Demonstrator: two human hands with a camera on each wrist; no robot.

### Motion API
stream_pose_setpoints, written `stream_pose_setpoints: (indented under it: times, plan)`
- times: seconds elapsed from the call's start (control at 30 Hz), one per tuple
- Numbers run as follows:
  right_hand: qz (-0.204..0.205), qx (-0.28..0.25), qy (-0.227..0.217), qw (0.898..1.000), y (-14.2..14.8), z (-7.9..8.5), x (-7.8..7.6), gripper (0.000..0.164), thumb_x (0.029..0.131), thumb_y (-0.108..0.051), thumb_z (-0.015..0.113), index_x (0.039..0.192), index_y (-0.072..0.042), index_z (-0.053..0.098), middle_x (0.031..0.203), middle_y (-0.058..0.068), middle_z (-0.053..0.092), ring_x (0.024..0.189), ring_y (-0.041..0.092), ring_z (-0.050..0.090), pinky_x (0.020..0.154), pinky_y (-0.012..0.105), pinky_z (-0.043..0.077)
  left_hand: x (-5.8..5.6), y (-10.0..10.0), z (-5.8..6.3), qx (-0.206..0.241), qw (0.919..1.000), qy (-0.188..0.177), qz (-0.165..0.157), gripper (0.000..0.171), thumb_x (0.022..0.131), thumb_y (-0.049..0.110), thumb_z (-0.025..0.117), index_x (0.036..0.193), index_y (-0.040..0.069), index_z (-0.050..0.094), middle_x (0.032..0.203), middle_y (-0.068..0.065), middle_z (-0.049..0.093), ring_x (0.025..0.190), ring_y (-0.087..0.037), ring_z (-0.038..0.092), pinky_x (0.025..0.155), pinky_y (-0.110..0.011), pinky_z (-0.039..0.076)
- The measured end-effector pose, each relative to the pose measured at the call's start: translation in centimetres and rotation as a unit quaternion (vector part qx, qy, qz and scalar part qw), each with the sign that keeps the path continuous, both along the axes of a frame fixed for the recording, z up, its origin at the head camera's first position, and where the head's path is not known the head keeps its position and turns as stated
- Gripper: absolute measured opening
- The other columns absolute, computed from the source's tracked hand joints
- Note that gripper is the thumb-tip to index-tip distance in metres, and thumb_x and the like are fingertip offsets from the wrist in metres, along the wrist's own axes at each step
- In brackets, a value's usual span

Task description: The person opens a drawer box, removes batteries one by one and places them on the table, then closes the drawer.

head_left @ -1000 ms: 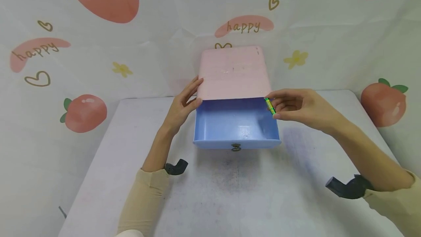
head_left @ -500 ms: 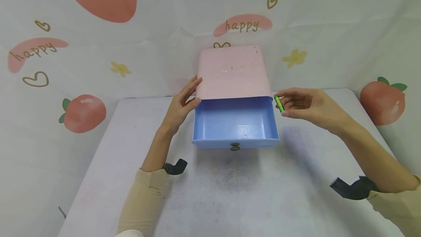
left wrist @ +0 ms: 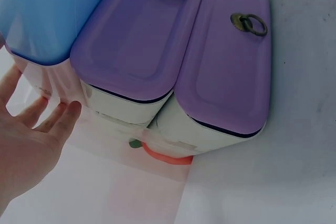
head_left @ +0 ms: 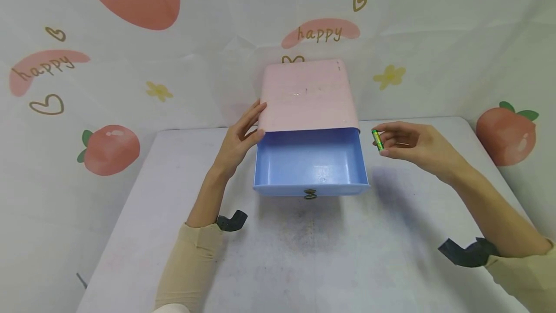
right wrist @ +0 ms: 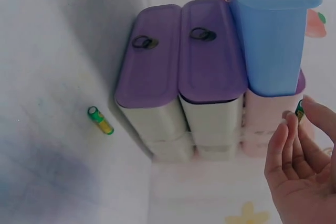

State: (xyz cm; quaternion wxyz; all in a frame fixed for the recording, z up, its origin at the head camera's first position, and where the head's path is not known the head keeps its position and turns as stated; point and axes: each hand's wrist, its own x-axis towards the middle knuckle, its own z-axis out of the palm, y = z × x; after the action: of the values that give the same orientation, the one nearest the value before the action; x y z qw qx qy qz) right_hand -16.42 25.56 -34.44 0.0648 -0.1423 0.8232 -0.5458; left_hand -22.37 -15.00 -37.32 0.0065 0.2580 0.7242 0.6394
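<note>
In the head view my left hand (head_left: pixel 238 141) rests against the left side of the pink top (head_left: pixel 309 95) of a small drawer cabinet, its fingers fairly straight. The cabinet's blue drawer (head_left: pixel 310 190) is pulled out at the front, and nothing shows inside it. To the right of the cabinet my right hand (head_left: pixel 419 146) pinches a green and yellow battery (head_left: pixel 378 140) between thumb and fingertips. Much of that battery (right wrist: pixel 299 109) is hidden by the hand in the right wrist view. Another green battery (right wrist: pixel 100 120) lies on the table in front of the cabinet.
Below the blue drawer, two purple drawers (right wrist: pixel 212 72) with ring pulls are closed. The cabinet stands on a white table (head_left: pixel 312 264) near its back edge, close to a white backdrop (head_left: pixel 208 76) printed with fruit and flowers.
My right hand has moved right with the battery, away from the drawer's right edge, and is now slightly lower in the view. The left hand stays at the cabinet's side.
</note>
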Motion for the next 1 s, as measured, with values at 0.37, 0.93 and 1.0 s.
stream_pose_setpoints:
  times: [0.37,0.93,1.0]
  plan:
    - [-0.006,-0.014,0.02,1.0,0.1,-2.1,-0.1,0.043,0.087,0.0,0.074,0.128,0.0,0.061,0.1,0.001,0.068,0.089,0.011,0.066,0.078,0.021,0.056,-0.1,0.0,0.0,0.002,1.0,0.005,-0.001,0.057,0.098,0.019,0.06,0.153,0.017,0.042,0.162,0.008,0.025,0.145,-0.021,0.032,0.116,-0.045,0.031]
    - [-0.011,-0.027,0.006,1.0,0.5,-6.2,-0.2,0.044,0.089,-0.001,0.073,0.13,0.001,0.059,0.101,0.002,0.068,0.09,0.011,0.066,0.079,0.021,0.056,0.0,0.0,-0.1,0.001,1.0,0.007,0.005,0.057,0.098,0.018,0.06,0.152,0.019,0.043,0.162,0.01,0.027,0.144,-0.018,0.033,0.116,-0.044,0.032]
    - [-0.017,-0.028,0.01,0.999,0.5,-6.8,-0.3,0.044,0.088,-0.001,0.073,0.13,0.001,0.059,0.101,0.002,0.068,0.089,0.011,0.066,0.078,0.021,0.056,0.0,0.0,-0.2,0.003,1.0,0.007,0.003,0.057,0.098,0.018,0.06,0.152,0.018,0.043,0.162,0.009,0.026,0.144,-0.018,0.033,0.116,-0.044,0.032]
